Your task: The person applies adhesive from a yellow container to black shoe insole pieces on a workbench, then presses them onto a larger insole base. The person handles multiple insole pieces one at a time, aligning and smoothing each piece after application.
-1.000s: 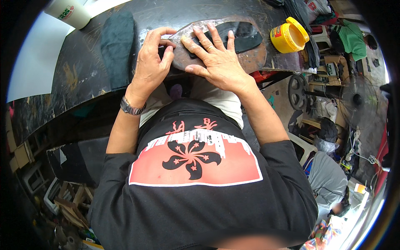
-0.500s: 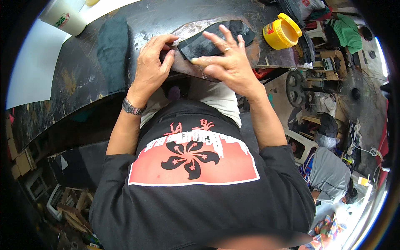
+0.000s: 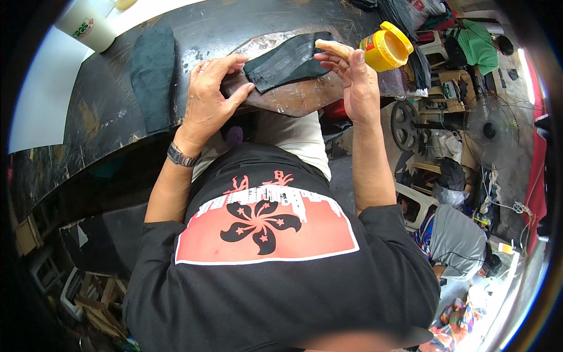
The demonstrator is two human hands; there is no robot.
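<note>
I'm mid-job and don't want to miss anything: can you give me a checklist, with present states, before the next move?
1. Flat, elongated black piece lies on the worn brown board: ok.
2. Left hand is at the piece's left end: ok. Whether it presses firmly: cannot tell.
3. Piece's right end in full view: not ok, the right hand covers part of it.
4. Right hand lifted off the piece: cannot tell, since they overlap in this single view.
5. Round yellow plastic tub is uncovered: ok.
6. Second flat black piece lies apart from both hands: ok.
</note>
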